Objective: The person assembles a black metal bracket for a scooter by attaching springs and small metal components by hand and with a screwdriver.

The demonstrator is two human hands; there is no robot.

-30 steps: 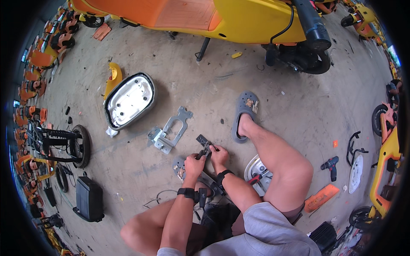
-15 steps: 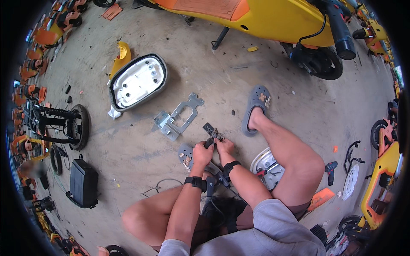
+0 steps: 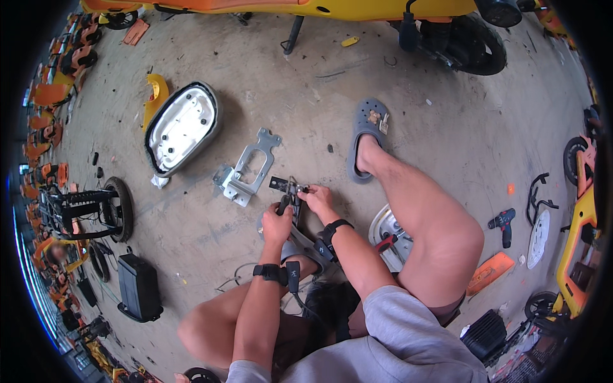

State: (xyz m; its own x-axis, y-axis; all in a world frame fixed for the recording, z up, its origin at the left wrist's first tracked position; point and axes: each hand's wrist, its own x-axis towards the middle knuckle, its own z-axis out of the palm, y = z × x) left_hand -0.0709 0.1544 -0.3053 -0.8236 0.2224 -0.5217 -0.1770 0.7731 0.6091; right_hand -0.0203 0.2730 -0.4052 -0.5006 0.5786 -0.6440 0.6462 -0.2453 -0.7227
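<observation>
My left hand is closed around a dark, slim piece below a small black metal plate with holes. Close by on the right, my right hand pinches the small shiny metal end of the same assembly, whose exact kind I cannot make out. Fingers hide much of it. On the floor just beyond and to the left lies a silver metal bracket with a large cut-out. Farther left, an upturned seat shows its white underside with several dark studs, beside a curved yellow plastic piece.
A yellow scooter stands across the far side. To the right lie a power drill, an orange panel and a red-handled tool on a white shell beside my leg. A black box sits at left.
My view has shifted, so the floor items sit differently in the picture. The plate in my hands has turned and points more to the left; my right hand has shifted its grip slightly.
</observation>
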